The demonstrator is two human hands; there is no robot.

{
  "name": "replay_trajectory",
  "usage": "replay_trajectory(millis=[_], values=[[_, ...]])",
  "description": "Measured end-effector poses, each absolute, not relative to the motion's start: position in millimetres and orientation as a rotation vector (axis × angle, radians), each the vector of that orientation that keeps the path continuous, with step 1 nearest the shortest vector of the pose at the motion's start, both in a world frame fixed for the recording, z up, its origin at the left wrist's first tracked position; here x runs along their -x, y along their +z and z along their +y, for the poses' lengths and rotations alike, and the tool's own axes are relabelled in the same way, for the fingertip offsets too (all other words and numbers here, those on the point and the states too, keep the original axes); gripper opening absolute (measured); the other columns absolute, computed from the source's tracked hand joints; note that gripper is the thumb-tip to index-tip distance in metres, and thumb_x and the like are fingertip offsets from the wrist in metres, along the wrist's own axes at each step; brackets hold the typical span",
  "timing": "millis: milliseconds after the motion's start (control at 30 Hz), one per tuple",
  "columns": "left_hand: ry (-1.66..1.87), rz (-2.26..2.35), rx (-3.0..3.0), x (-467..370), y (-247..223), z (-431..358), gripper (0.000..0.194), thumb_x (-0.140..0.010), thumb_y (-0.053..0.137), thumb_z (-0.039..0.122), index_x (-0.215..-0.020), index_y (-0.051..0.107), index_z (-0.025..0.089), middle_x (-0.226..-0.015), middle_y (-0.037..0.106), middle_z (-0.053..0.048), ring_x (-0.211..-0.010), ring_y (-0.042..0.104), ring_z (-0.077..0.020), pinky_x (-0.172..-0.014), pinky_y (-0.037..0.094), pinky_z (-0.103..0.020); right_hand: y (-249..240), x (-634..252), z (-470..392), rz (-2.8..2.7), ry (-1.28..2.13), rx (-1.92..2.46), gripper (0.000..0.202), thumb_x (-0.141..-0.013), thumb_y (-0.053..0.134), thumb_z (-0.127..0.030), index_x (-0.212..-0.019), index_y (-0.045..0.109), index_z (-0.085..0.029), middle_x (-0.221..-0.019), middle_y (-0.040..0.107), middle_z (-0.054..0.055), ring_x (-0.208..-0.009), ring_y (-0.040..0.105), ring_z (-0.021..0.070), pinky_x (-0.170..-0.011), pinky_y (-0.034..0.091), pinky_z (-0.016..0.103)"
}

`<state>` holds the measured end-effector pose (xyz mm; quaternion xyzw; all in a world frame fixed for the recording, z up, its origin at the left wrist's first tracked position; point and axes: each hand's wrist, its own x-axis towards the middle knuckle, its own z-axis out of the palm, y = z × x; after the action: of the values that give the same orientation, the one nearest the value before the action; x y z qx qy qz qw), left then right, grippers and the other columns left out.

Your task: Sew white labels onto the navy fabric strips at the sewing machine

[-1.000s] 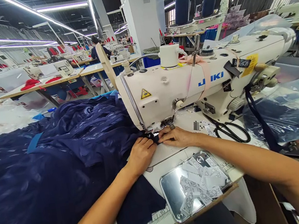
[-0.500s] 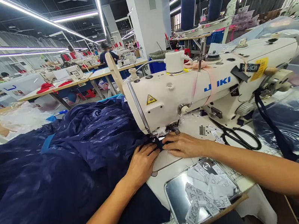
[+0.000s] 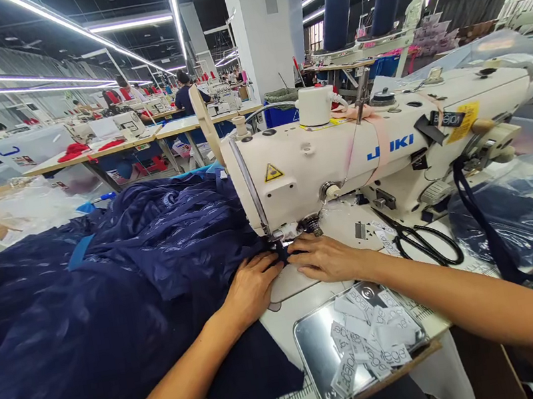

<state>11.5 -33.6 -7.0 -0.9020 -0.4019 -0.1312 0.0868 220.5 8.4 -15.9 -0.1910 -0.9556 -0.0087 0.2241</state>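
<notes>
A white sewing machine (image 3: 284,156) stands in front of me, with dark navy fabric (image 3: 107,278) heaped to its left. A small part of that fabric lies under the needle area. My left hand (image 3: 252,286) rests on the fabric just left of the needle, fingers stretched out flat and tips near the presser foot. From the other side, my right hand (image 3: 326,257) lies with extended fingers on the navy fabric's edge. Its fingertips are close to the left ones, on the machine bed. The presser foot is mostly hidden by the machine head.
A metal tray (image 3: 316,353) with several printed white labels (image 3: 364,339) sits at the front edge. Black-handled scissors (image 3: 428,244) lie right of the bed. A plastic bag of navy cloth (image 3: 531,211) is farther right. Navy thread cones (image 3: 336,18) stand behind. A person (image 3: 186,94) sits in the background.
Both hands stay nearly in place at the needle, fingers flat on the fabric. The whole view has shifted slightly; the fabric shows no clear movement.
</notes>
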Motion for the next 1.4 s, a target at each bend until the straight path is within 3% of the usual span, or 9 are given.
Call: replay_trajectory(millis=[300,567,800,933,1100,1167,1267,1400], values=[[-0.416,-1.136,2.692,-6,-7,-21,0.035,-0.075,0.043,0.003,-0.102,0.062,0.014,-0.111,0.061,-0.011,-0.104,0.056,-0.0225,-0.085,0.049,-0.037,-18,-217,11,-2.643,-0.095,0.593,0.029,-0.083,0.049,-0.026,-0.105,0.06,-0.01,-0.109,0.058,0.014,-0.098,0.054,0.0215,-0.088,0.043,0.037],[-0.432,-1.097,2.656,-2,-8,-7,0.04,-0.072,0.04,0.002,-0.101,0.063,0.015,-0.109,0.062,-0.009,-0.101,0.058,-0.0184,-0.085,0.05,-0.032,-17,-220,18,-2.665,0.058,0.698,0.037,-0.083,0.048,-0.031,-0.113,0.056,-0.01,-0.121,0.054,0.013,-0.109,0.051,0.022,-0.093,0.039,0.038],[-0.478,-1.076,2.537,-5,-11,-5,0.025,-0.08,0.043,0.014,-0.089,0.066,0.012,-0.098,0.066,-0.009,-0.083,0.064,-0.017,-0.073,0.053,-0.028,-16,-214,25,-2.626,0.02,0.774,0.033,-0.084,0.048,-0.027,-0.11,0.058,-0.008,-0.107,0.062,0.013,-0.101,0.055,0.0208,-0.087,0.043,0.034],[-0.374,-1.147,2.328,-17,-8,-21,0.019,-0.08,0.048,0.017,-0.078,0.066,0.012,-0.093,0.065,-0.013,-0.08,0.06,-0.0228,-0.065,0.05,-0.035,-15,-209,24,-2.641,-0.17,0.944,0.037,-0.086,0.045,-0.033,-0.111,0.055,-0.008,-0.098,0.063,0.014,-0.092,0.057,0.0238,-0.081,0.043,0.038],[-0.224,-1.334,2.162,-30,1,-35,0.022,-0.075,0.051,0.015,-0.092,0.065,0.012,-0.102,0.059,-0.018,-0.091,0.051,-0.03,-0.069,0.043,-0.042,-2,-208,10,-2.743,-0.368,0.946,0.044,-0.083,0.046,-0.045,-0.098,0.06,-0.007,-0.094,0.061,0.018,-0.095,0.053,0.0299,-0.08,0.04,0.044],[-0.206,-1.374,2.181,-30,3,-31,0.027,-0.075,0.05,0.015,-0.099,0.063,0.013,-0.099,0.059,-0.017,-0.089,0.049,-0.0293,-0.069,0.041,-0.041,3,-210,3,-2.776,-0.392,0.94,0.039,-0.081,0.049,-0.042,-0.091,0.063,-0.007,-0.095,0.06,0.018,-0.092,0.053,0.0295,-0.082,0.039,0.045],[-0.161,-1.389,2.247,-26,6,-21,0.026,-0.076,0.048,0.014,-0.096,0.063,0.015,-0.088,0.059,-0.015,-0.084,0.048,-0.0279,-0.064,0.038,-0.038,9,-214,-5,-2.842,-0.348,0.911,0.023,-0.079,0.052,-0.027,-0.081,0.064,-0.007,-0.09,0.059,0.017,-0.086,0.054,0.0261,-0.084,0.038,0.043],[-0.118,-1.385,2.307,-22,9,-10,0.024,-0.073,0.046,0.009,-0.086,0.064,0.016,-0.079,0.057,-0.013,-0.081,0.046,-0.0271,-0.061,0.035,-0.037,7,-221,-4,-2.914,-0.224,0.831,0.019,-0.072,0.051,-0.008,-0.088,0.062,-0.004,-0.09,0.058,0.016,-0.087,0.054,0.0234,-0.084,0.039,0.037]])
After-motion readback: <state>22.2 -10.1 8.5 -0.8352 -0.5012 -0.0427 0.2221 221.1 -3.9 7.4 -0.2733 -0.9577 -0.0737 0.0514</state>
